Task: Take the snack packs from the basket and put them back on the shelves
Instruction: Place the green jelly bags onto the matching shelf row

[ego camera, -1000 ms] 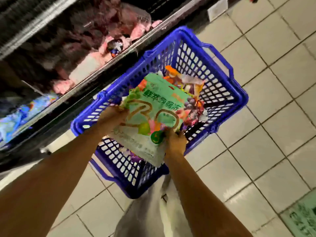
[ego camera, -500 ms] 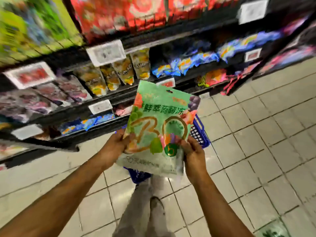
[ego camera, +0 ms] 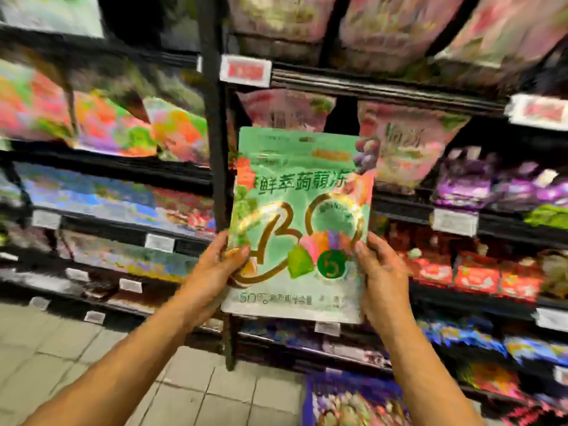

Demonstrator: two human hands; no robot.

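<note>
Jelly pack (ego camera: 299, 222), lifted out of the basket, now faces the shelves (ego camera: 384, 90). My left hand (ego camera: 215, 272) and right hand (ego camera: 381, 281) pinch its lower edges. Placing comes next.

Black shelves (ego camera: 384, 87) carry blurred snack packs (ego camera: 412, 142) above tiled floor (ego camera: 215, 392)

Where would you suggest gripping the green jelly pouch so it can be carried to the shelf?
Grip the green jelly pouch by its lower side edges, coming in from left and right. It is flat, wide and held upright, so the left hand and right hand pinching opposite edges keep it from flopping, as they do now.
</note>
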